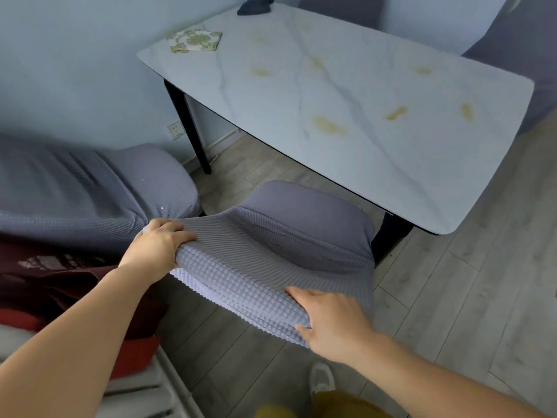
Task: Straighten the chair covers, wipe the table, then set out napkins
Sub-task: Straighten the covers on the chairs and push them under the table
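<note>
Two hands work on one grey chair cover on the chair near the white marble surface. The left hand pinches the stretched top corner of the cover, so its grip is closed on the cloth. The right hand lies on the cover's other top corner with fingers curled over the edge, holding it. A second covered chair stands just beside it. On the surface lie one patterned napkin, one dark cloth and several yellow stains.
</note>
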A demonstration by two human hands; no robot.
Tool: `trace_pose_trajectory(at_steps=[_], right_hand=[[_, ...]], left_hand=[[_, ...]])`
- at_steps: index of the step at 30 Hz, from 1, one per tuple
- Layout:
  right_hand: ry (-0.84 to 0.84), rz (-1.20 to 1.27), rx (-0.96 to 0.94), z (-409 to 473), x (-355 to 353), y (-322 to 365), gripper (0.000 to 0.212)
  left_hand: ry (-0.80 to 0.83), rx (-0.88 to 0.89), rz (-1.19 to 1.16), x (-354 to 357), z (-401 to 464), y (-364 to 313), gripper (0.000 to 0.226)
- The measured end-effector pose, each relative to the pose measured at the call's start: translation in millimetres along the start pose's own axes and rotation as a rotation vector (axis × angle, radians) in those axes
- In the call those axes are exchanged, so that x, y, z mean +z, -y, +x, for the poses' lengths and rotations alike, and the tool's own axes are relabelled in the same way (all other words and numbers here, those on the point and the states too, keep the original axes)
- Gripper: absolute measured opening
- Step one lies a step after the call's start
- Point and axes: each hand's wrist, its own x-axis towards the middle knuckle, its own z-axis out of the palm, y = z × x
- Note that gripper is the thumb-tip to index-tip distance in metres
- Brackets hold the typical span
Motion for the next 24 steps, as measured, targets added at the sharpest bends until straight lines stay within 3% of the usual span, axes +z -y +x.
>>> trace_pose_trajectory(at_steps=[5,24], right_hand=[[0.007,-0.013,0.017,2,-8,6,0.066],[-0.121,-0.095,0.205,82,-21,24,0.059]], left_hand=[[-0.017,0.099,-0.025,-2,6,8,0.054],[0.004,0.235,0.068,-29,135,47,0.048]])
